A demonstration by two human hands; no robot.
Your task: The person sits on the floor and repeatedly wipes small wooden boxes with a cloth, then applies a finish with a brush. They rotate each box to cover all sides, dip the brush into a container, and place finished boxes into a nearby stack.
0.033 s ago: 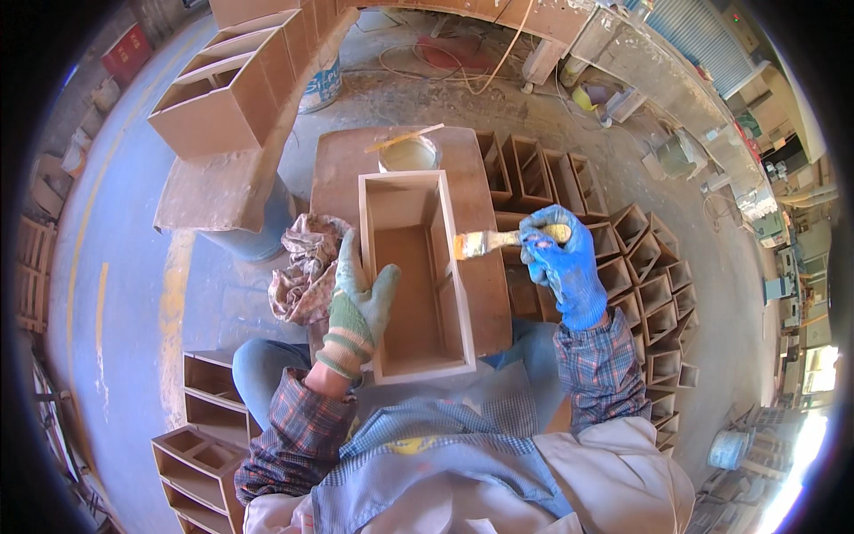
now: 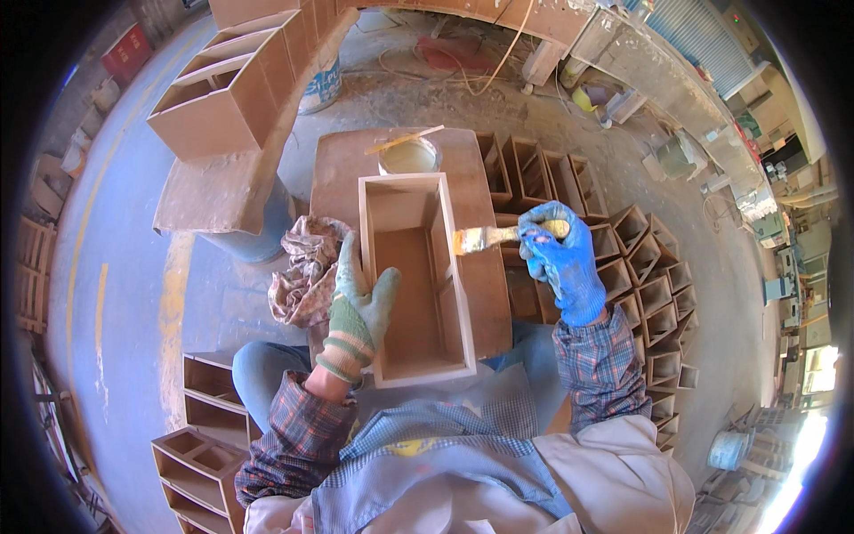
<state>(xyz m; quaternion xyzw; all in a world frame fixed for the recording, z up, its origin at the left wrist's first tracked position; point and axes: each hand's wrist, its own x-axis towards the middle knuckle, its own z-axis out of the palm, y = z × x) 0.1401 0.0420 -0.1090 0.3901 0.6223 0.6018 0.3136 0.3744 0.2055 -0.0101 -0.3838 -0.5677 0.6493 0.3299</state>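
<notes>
An open wooden box lies lengthwise before me on a brown board-topped work stand, its hollow facing up. My left hand, in a green and cream glove, grips the box's left wall, fingers along the outside and thumb over the rim. In a blue glove, my right hand is closed round the handle of a paintbrush. The brush points left, its yellowish bristle tip close to the box's right wall; contact cannot be made out. Beyond the box stands a tub of pale liquid with a thin stick across its rim.
A crumpled stained rag lies beside my left hand. Rows of similar boxes fill the floor at right; more boxes stand at lower left. At far left a divided wooden case rests on a covered stand.
</notes>
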